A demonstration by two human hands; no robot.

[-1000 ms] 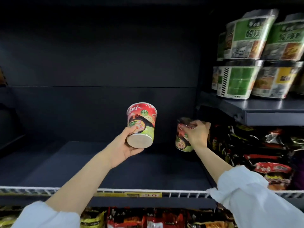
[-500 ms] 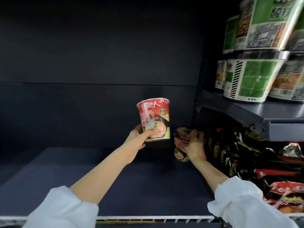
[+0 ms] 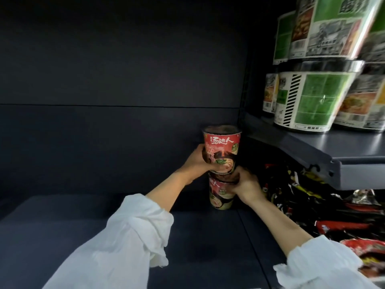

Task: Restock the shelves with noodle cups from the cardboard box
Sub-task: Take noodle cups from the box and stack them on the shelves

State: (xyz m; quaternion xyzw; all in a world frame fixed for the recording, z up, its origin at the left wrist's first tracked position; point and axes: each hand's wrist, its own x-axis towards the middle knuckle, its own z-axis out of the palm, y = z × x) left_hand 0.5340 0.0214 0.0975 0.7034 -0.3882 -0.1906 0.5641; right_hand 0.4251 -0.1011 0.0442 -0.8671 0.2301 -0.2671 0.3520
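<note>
Two red noodle cups stand stacked at the back right of a dark shelf [image 3: 104, 236]. My left hand [image 3: 198, 163] grips the upper cup [image 3: 223, 147] around its lower half and holds it upright on top of the lower cup [image 3: 220, 195]. From the right side, my right hand [image 3: 245, 184] grips the lower cup near its rim. The lower cup stands on the shelf floor, close to the back wall. The cardboard box is out of view.
A higher shelf [image 3: 333, 155] juts out at the right, carrying stacked green and white noodle bowls [image 3: 312, 101]. Beneath it lie red and black noodle packets [image 3: 333, 217], right beside the cups. The dark back wall [image 3: 125, 80] closes the shelf behind.
My left hand has carried its cup to the right and set it on top of the cup in my right hand. The view has moved closer to the shelf.
</note>
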